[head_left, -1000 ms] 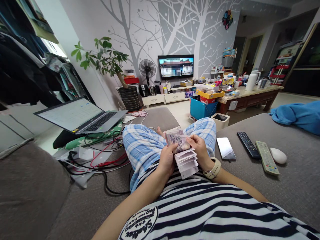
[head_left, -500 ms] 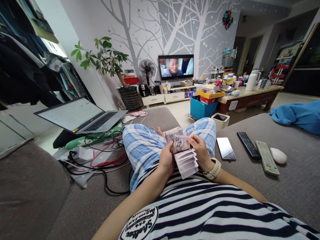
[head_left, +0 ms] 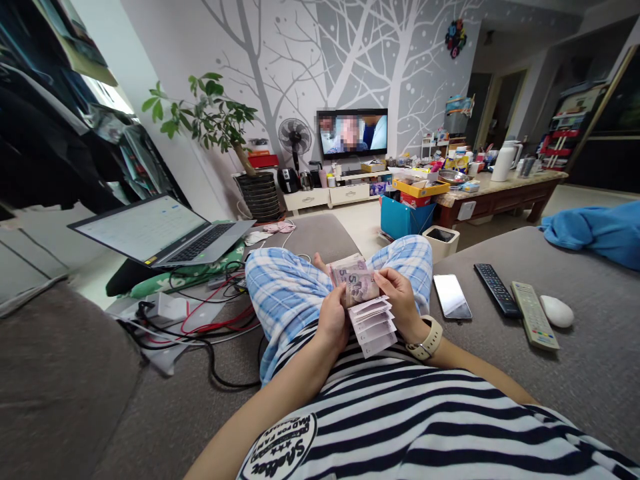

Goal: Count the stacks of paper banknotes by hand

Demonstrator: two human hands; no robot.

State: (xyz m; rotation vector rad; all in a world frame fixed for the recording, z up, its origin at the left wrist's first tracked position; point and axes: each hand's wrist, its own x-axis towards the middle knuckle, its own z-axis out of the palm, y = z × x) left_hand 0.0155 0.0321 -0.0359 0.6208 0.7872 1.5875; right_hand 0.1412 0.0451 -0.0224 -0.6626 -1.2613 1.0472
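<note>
A stack of purplish banknotes (head_left: 356, 285) is held over my lap, above blue plaid trousers. My left hand (head_left: 333, 317) is closed round the left side of the stack. My right hand (head_left: 400, 300), with a pale wristwatch, pinches the top note at its right edge. Several notes (head_left: 373, 327) are folded back toward me and fan out below the stack, white undersides up.
On the grey sofa to my right lie a phone (head_left: 451, 297), a black remote (head_left: 496, 289), a pale remote (head_left: 533, 315) and a white mouse (head_left: 557, 311). To the left are an open laptop (head_left: 165, 233) and tangled cables (head_left: 200, 320). A television (head_left: 352, 132) plays ahead.
My right hand's fingers have shifted slightly on the top note, and the folded notes sit a little differently. The television picture has changed. Nothing else has moved.
</note>
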